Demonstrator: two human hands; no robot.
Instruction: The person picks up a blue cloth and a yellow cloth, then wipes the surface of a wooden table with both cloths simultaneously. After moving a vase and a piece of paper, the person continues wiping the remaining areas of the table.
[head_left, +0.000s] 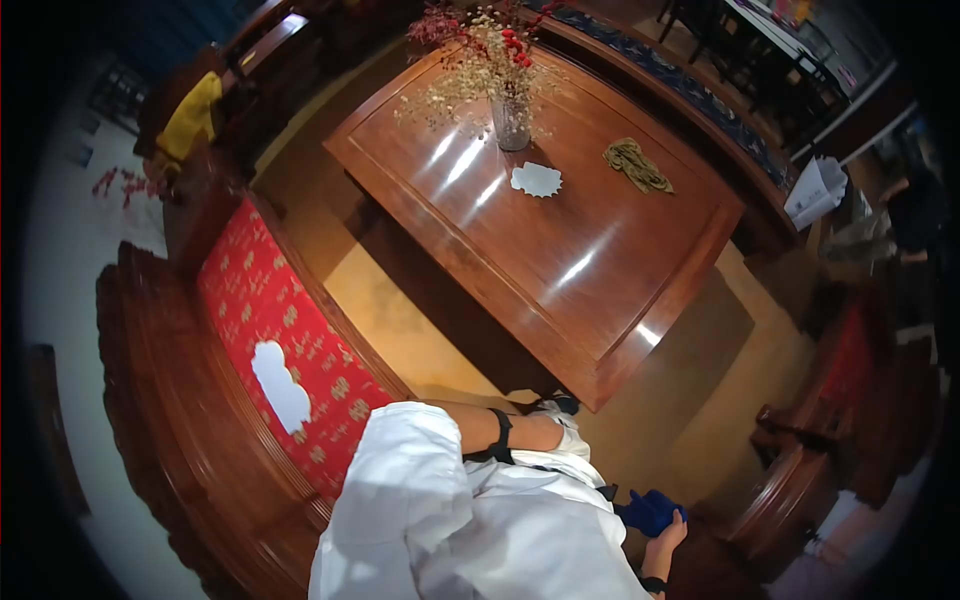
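At the lower right, my right hand point(665, 530) has its fingers closed on a dark blue glove point(650, 511) with finger-like points. A black band circles the right wrist. A bare arm with a black strap point(502, 434) comes out of the white sleeve point(412, 440) and passes behind white clothing. Whether my left hand is inside the glove I cannot tell. Both hands are low beside my body, past the near corner of the polished wooden table point(590, 330).
The table bears a vase point(511, 122) of dried flowers, a white scalloped piece point(538, 180) and a crumpled brown cloth point(637, 165). Another white piece point(282, 385) lies on the red seat cushion point(240, 270) at left. A carved chair point(800, 470) and a white bag point(817, 192) stand at right.
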